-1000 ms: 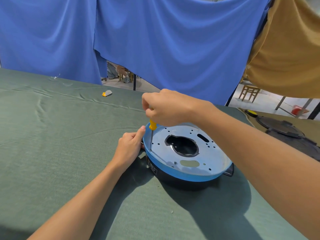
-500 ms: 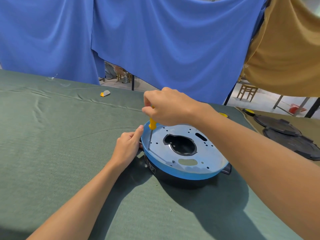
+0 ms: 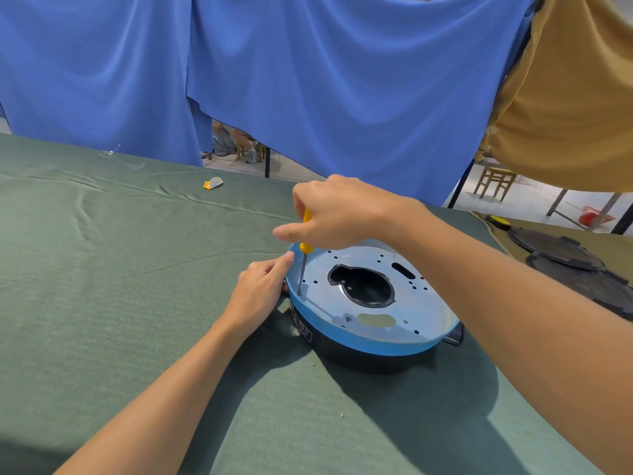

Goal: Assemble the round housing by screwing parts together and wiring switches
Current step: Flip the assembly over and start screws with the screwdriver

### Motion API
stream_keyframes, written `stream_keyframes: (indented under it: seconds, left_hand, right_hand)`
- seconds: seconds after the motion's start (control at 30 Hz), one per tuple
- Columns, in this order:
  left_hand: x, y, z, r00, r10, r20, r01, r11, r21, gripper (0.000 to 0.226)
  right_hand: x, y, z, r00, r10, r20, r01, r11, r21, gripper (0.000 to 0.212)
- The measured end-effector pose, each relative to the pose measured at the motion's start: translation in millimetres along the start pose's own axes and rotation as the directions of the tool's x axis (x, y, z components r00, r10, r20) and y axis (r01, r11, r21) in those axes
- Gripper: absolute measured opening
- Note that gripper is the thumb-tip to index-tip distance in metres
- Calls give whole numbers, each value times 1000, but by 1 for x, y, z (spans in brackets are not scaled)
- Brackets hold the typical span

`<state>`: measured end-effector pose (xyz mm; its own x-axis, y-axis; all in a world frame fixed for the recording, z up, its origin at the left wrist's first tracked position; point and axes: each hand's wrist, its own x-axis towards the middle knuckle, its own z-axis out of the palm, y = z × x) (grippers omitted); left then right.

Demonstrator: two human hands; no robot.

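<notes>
The round housing lies on the green cloth, black below with a blue rim and a silver metal plate on top that has a large central hole. My right hand grips the yellow handle of a screwdriver; its shaft stands nearly upright with the tip on the plate's left edge. One finger of that hand sticks out to the left. My left hand rests against the housing's left rim, with one finger along the blue rim.
Black round parts lie on a brown cloth at the right. A small yellow and grey piece sits far back on the green tablecloth. Blue and brown curtains hang behind the table.
My right hand has shifted its grip on the screwdriver handle, with a finger now extended to the left. The left hand and housing stay in place.
</notes>
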<state>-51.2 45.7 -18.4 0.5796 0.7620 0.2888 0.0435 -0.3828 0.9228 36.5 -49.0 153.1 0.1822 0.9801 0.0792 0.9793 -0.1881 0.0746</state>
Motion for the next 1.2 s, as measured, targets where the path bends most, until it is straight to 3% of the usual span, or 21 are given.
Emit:
stream_keyframes:
  seconds: [0.1,0.2,0.3,0.37,0.47,0.6,0.7,0.83,0.93,1.1,1.2]
  left_hand:
    - [0,2,1,1000,12,-13,-12,1000,9,61]
    - [-1,5,1,999,28,-19,-27,999,32,65]
    - [-1,5,1,999,36,-10,-36,999,26,64]
    - [-2,5,1,999,36,-16,-36,999,18,62]
    - [-2,7,1,999,38,-26,-37,999,16,64]
    - [-3,7,1,999,28,-16,-27,999,19,65]
    - [-2,5,1,1000,17,-9,-17,1000,5,61]
    - [-2,4,0,1000,14,-17,-14,1000,13,55]
    - [-2,6,1,999,22,-27,-21,1000,21,60]
    - [-1,4,1,999,-3,-39,4,1000,22,57]
    - [1,2,2,999,-10,-45,11,1000,22,53]
  right_hand:
    - [-2,0,-5,995,-49,91,49,999,4,20]
    - [-1,-3,-2,997,-77,-5,77,997,1,12]
    - [1,-3,3,997,-33,-65,31,999,-33,28]
    - [-2,-2,-2,1000,14,11,-14,1000,-18,41]
    - [-6,-3,-10,992,-15,126,17,1000,-13,31]
    - [-4,-2,-4,994,-113,-7,113,993,-31,17]
    - [-1,0,3,998,-48,-36,48,999,4,36]
    - [-2,-1,-6,995,19,103,-17,1000,-18,43]
    - [-10,-4,-20,971,-14,237,38,994,-99,38]
    - [-15,-6,-24,986,-146,79,150,988,-47,4]
    - [-9,-4,-20,990,-133,36,135,989,-60,19]
